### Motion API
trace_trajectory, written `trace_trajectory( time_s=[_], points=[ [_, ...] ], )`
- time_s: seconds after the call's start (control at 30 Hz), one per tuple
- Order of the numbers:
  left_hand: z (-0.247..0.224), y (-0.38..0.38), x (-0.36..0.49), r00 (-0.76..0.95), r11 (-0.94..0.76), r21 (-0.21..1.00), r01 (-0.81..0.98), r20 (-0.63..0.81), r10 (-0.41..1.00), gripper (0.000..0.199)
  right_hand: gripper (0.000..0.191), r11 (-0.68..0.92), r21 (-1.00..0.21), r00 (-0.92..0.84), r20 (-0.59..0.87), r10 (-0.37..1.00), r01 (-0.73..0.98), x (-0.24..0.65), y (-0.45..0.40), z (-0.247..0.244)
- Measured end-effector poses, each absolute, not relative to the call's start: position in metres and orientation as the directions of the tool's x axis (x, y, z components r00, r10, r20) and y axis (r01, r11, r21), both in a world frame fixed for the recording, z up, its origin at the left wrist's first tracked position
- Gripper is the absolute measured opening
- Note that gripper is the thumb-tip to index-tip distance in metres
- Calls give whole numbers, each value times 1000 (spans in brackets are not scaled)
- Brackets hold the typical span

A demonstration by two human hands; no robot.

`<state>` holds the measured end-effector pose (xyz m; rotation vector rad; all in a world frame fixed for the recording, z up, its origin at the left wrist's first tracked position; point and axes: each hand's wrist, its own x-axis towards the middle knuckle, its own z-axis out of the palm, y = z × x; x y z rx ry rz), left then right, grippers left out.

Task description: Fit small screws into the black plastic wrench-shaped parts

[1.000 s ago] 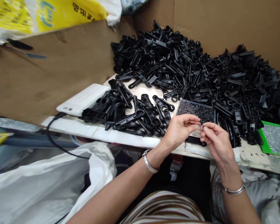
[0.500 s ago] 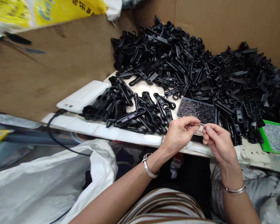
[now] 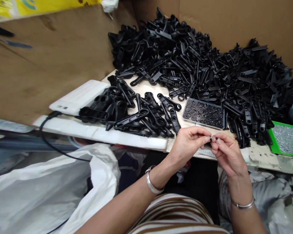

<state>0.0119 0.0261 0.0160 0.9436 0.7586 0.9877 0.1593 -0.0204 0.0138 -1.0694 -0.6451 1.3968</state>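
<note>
- Fingers?
- Left hand [image 3: 189, 142] and right hand [image 3: 229, 154]: fingertips pinching one tiny piece [image 3: 211, 139], too small to identify.
- Its place?
- Above table [image 3: 147, 90] edge, just this side of clear box [image 3: 202, 124].

Moulded parts [image 3: 195, 52] heaped toward the rear edge of the worktop [image 3: 146, 89] are smooth plastic with a satin finish. The box [image 3: 202, 123] near the front edge is transparent, glossy plastic; the tray [image 3: 273, 147] toward its right end is smooth plastic. Bracelets [image 3: 150, 182] are polished metal. The panel [image 3: 239, 22] behind the rear edge is matt cardboard.
</note>
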Motion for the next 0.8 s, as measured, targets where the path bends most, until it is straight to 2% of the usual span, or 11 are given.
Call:
trace_trajectory(
  time_s=[0.27,0.43,0.53,0.67,0.8],
  points=[
    [19,21,11,416,309,877,-369,-141,898,22,21,-166,-805,78,-255,964,-570,158,-26,9],
    [22,19,12,432,352,843,-406,-162,887,19,21,-128,-821,80,-206,975,-556,159,-29,7],
    [21,17,12,444,354,840,-411,-155,883,20,15,-80,-882,114,-150,982,-465,157,-31,5],
    [18,17,11,440,320,867,-382,-133,888,26,14,44,-964,254,-24,967,-261,155,-35,1],
    [15,16,11,440,300,880,-369,-119,890,26,10,127,-990,320,104,942,-53,155,-38,-2]
  ],
)
